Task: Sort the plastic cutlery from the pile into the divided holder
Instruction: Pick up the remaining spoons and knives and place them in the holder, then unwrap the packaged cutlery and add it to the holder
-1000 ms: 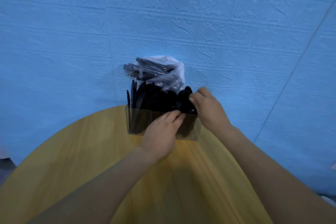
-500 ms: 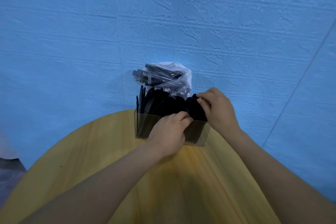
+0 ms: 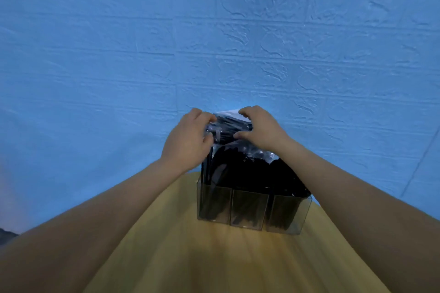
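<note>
I'm seeing the divided holder [image 3: 252, 207] sitting on the wooden counter [image 3: 214, 257], black cutlery [image 3: 240, 173] standing in its compartments. Behind it, my left hand [image 3: 188, 140] and right hand [image 3: 260, 129] are both gripping the clear bag of cutlery [image 3: 227, 129] — fingers curled around its top, near the blue wall [image 3: 214, 31].

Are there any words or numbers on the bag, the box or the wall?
None can be read.
Clear bag held by both hands: no print shows.
Clear holder: no label.
Blue wall: only a brick pattern.
</note>
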A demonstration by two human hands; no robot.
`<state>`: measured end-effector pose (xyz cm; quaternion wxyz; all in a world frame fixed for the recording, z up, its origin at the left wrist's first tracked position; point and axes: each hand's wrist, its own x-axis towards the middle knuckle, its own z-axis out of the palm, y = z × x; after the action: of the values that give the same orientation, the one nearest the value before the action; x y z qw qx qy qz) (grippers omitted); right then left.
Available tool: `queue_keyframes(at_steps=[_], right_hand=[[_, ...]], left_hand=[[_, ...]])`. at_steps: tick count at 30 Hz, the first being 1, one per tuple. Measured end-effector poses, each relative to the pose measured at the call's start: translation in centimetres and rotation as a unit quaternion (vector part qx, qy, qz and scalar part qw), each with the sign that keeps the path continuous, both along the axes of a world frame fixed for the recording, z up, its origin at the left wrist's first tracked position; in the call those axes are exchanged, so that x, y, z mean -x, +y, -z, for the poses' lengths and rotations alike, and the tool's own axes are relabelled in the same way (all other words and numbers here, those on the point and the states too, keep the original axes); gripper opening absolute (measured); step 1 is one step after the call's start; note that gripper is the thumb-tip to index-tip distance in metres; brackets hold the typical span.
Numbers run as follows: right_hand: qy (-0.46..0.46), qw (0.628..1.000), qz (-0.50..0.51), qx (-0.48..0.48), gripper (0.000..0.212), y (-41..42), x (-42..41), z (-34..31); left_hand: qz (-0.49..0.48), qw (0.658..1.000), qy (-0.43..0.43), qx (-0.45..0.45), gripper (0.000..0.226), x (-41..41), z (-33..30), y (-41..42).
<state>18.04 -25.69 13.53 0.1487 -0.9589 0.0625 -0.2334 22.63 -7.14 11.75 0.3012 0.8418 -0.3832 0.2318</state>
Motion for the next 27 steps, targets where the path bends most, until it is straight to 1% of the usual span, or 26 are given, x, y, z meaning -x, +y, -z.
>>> queue_keyframes(at_steps=[1,2,4,5,6,7,8,10,12,13,14,16,17,18,20,24,27], right_hand=[[0.021,1.000,-0.010,-0.002,0.075,0.1,-0.7,-0.1],[0.044,0.999,-0.019,0.000,0.082,0.3,-1.5,-0.2],[0.077,0.996,-0.029,0.016,0.093,0.7,-2.8,-0.1],[0.086,0.995,-0.031,0.028,0.096,0.9,-3.4,0.0],[0.093,0.994,-0.033,0.039,0.098,1.2,-3.9,0.2],[0.096,0.994,-0.033,0.049,0.098,1.4,-4.3,0.4],[0.098,0.993,-0.031,0.063,0.098,1.6,-4.6,0.6],[0.088,0.991,-0.027,0.100,0.094,1.9,-4.8,0.9],[0.070,0.992,-0.024,0.105,0.087,1.9,-4.9,1.1],[0.061,0.993,-0.024,0.098,0.081,1.8,-5.0,1.2],[0.052,0.994,-0.027,0.089,0.072,1.7,-5.0,1.2],[0.016,0.997,-0.055,0.055,0.041,1.3,-4.8,1.3],[-0.006,0.997,-0.076,0.020,0.028,1.2,-4.5,1.3],[-0.023,0.995,-0.094,-0.024,0.021,1.1,-4.2,1.2],[-0.056,0.989,-0.111,-0.083,0.016,1.1,-3.4,0.7],[-0.126,0.980,-0.115,-0.102,0.015,1.2,-1.9,-1.2],[-0.190,0.961,-0.117,-0.162,0.018,1.1,-1.1,-3.0]], left_hand=[[-0.032,0.999,0.033,0.015,0.038,-0.8,0.1,0.2],[-0.058,0.994,0.085,0.023,0.044,-1.6,0.2,0.3],[-0.078,0.974,0.213,0.009,0.053,-2.5,0.3,0.1],[-0.074,0.962,0.262,0.003,0.053,-2.7,0.4,-0.2],[-0.061,0.955,0.291,0.017,0.046,-2.9,0.7,-0.6],[-0.051,0.951,0.302,0.038,0.031,-3.2,1.0,-0.9],[-0.037,0.950,0.303,0.061,0.018,-3.1,1.1,-1.2],[-0.009,0.950,0.293,0.107,0.028,-3.1,1.4,-1.7],[0.006,0.953,0.266,0.144,0.023,-2.9,1.5,-1.8],[0.010,0.951,0.261,0.164,0.030,-2.9,1.6,-1.8],[0.021,0.945,0.265,0.189,0.034,-2.7,1.5,-1.7],[0.043,0.938,0.265,0.218,0.038,-2.5,1.5,-1.4],[0.046,0.939,0.259,0.223,0.039,-2.6,1.6,-1.3],[0.050,0.937,0.257,0.231,0.039,-2.6,1.6,-1.2],[0.046,0.937,0.257,0.233,0.040,-2.6,1.9,-1.3],[0.046,0.936,0.268,0.222,0.043,-3.1,2.1,-1.7],[0.033,0.947,0.247,0.205,0.044,-3.0,1.7,-1.8]])
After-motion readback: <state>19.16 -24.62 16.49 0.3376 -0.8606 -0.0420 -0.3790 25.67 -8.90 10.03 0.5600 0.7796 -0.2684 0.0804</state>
